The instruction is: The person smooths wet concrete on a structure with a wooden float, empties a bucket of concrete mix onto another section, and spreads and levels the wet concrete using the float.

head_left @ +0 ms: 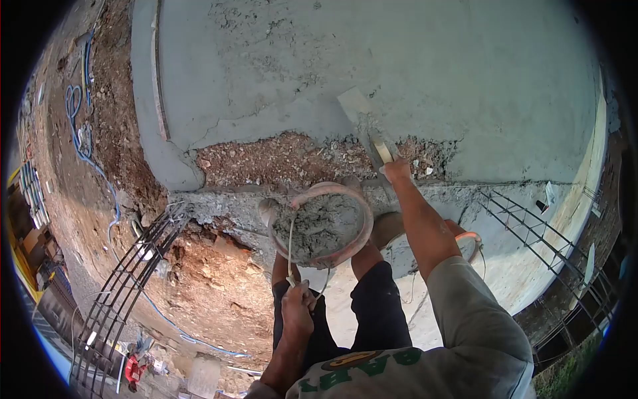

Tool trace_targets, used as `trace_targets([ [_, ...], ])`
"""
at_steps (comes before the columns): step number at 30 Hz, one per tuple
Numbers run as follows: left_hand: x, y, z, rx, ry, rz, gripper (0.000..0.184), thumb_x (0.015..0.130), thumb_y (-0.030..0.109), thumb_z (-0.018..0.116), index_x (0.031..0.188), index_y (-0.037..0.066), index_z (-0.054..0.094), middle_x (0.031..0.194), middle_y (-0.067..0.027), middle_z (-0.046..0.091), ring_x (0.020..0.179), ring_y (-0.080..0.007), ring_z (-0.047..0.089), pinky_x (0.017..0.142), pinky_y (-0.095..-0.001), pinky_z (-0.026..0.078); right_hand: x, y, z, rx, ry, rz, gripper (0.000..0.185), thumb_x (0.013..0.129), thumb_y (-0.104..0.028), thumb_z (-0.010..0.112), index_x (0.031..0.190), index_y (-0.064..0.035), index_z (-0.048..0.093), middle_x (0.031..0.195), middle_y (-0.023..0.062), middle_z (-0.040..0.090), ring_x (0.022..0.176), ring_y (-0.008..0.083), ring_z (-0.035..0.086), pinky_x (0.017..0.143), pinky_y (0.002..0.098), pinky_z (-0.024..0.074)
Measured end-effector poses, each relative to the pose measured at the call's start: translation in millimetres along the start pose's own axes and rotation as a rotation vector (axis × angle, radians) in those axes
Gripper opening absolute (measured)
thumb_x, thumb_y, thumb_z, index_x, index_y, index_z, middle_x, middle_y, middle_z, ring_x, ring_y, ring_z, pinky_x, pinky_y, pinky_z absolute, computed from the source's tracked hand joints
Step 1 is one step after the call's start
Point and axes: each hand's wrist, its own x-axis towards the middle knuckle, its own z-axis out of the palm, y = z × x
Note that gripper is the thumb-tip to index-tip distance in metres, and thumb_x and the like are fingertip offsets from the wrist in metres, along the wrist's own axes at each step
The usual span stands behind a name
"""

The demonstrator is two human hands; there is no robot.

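My right hand [397, 171] is closed round the handle of a trowel [354, 106], whose flat, mortar-smeared blade lies on the wet grey concrete slab [492, 86]. Just below the blade is a strip of bare reddish rubble [266, 159] along the slab's near edge. In front of my legs a round bucket with a worn pinkish rim [367, 229] holds wet mortar [316, 229]. Its thin cord-like handle [290, 246] runs down to my left hand [299, 309], which is closed on it.
A second bucket with an orange rim [477, 243] is partly hidden behind my right arm. Steel rebar cages stand at left [123, 279] and right [545, 249]. A long straight strip [157, 73] lies on the slab; a blue hose [86, 158] crosses the dirt. A person in red [133, 369] is far below left.
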Motion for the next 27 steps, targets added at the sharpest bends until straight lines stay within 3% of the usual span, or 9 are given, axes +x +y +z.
trace_targets([
  [5,22,-7,-3,0.081,0.066,0.069,0.019,0.088,0.016,0.051,0.072,0.014,0.042,0.062,0.0043,0.035,0.053,-0.0074,0.032,0.05,-0.0251,0.028,61,-72,-2,-0.09,0.017,-0.139,0.052,0.077,-0.028,0.062,0.123,-0.0046,0.059,0.12,0.0206,0.062,0.11,0.0354,0.06,0.096,0.0403,0.0474],
  [8,33,-6,-5,0.076,0.099,0.091,0.02,0.09,0.012,0.053,0.071,0.012,0.047,0.06,0.006,0.038,0.051,-0.0043,0.033,0.047,-0.0224,0.027,86,-94,-11,0.209,0.0,-0.163,0.059,0.078,-0.036,0.07,0.121,0.0028,0.057,0.124,0.0253,0.056,0.119,0.0345,0.053,0.102,0.0402,0.042],
  [11,39,-1,0,0.079,0.126,0.086,0.021,0.092,0.011,0.053,0.072,0.014,0.047,0.06,0.0081,0.037,0.051,-0.0023,0.032,0.046,-0.0208,0.025,54,-83,22,0.004,0.437,-0.358,0.061,0.081,-0.037,0.068,0.121,0.0066,0.054,0.127,0.0295,0.051,0.126,0.0372,0.044,0.105,0.0423,0.0383],
  [14,37,6,2,0.076,0.1,0.048,0.02,0.092,0.013,0.055,0.073,0.014,0.049,0.06,0.0104,0.036,0.051,-0.0006,0.031,0.045,-0.02,0.023,-37,-67,42,0.179,-0.301,-0.29,0.067,0.091,-0.051,0.051,0.135,-0.0004,0.047,0.137,0.0242,0.048,0.13,0.0402,0.042,0.106,0.0404,0.0355],
  [16,29,19,8,0.068,0.076,0.076,0.016,0.092,0.013,0.055,0.076,0.013,0.053,0.061,0.0115,0.037,0.052,0.0004,0.03,0.046,-0.0195,0.022,-113,-66,54,0.428,-0.567,0.059,0.061,0.092,-0.051,0.052,0.13,-0.0034,0.055,0.124,0.0181,0.06,0.119,0.0342,0.054,0.1,0.0357,0.0396],
  [18,25,26,10,0.107,0.053,0.092,0.013,0.092,0.013,0.055,0.081,0.008,0.059,0.063,0.0122,0.037,0.055,0.0006,0.028,0.048,-0.02,0.021,-154,-53,57,0.468,-0.289,-0.099,0.066,0.091,-0.056,0.054,0.125,-0.0002,0.058,0.114,0.0176,0.065,0.108,0.0321,0.059,0.095,0.0375,0.0433],
  [22,33,44,21,0.196,-0.045,0.257,0.021,0.093,0.018,0.055,0.089,-0.001,0.064,0.067,0.0073,0.05,0.059,-0.0031,0.039,0.054,-0.0229,0.033,-171,-69,12,0.824,-0.22,0.238,0.059,0.093,-0.049,0.057,0.12,0.0029,0.06,0.104,0.0129,0.065,0.092,0.0219,0.06,0.081,0.0345,0.0482],
  [25,54,64,25,0.371,-0.11,0.249,0.027,0.093,0.024,0.055,0.096,-0.001,0.064,0.07,0.0018,0.055,0.065,-0.0053,0.045,0.059,-0.0247,0.039,-178,-92,-29,0.828,-0.071,0.046,0.049,0.09,-0.042,0.063,0.113,0.0009,0.064,0.104,0.0102,0.065,0.094,0.0194,0.058,0.082,0.0311,0.0458],
  [27,80,48,21,0.288,-0.176,0.298,0.024,0.095,0.023,0.055,0.097,0.001,0.063,0.07,0.0053,0.05,0.061,-0.003,0.04,0.054,-0.0229,0.033,-163,-82,-42,0.5,-0.009,-0.188,0.031,0.088,-0.028,0.068,0.101,0.0011,0.066,0.092,0.0061,0.065,0.079,0.0154,0.055,0.073,0.0299,0.0443],
])
